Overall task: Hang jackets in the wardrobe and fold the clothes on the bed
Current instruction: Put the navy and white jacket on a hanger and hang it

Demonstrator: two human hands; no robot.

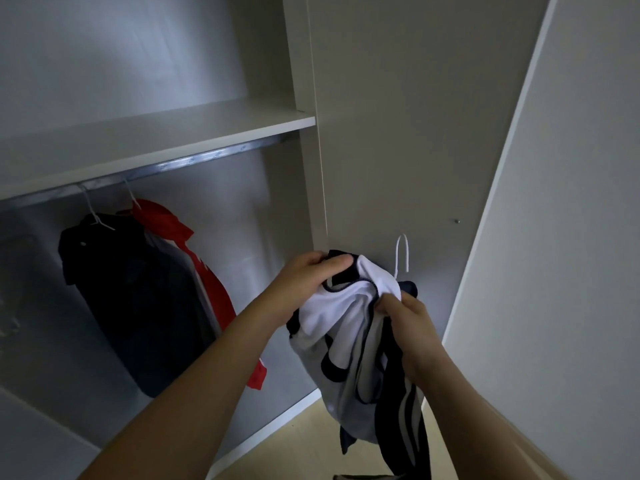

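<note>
Before wardrobe (304, 64), jacket (346, 327) within both hands' fingers (332, 263).

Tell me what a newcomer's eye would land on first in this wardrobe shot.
First, the two hands low in the centre: the left hand and right hand both grip a bunched white, grey and navy jacket, with a white hanger hook poking up behind it. Next, the red garment hanging on the metal rail at lower left, beside a dark jacket, under a white shelf.
</note>
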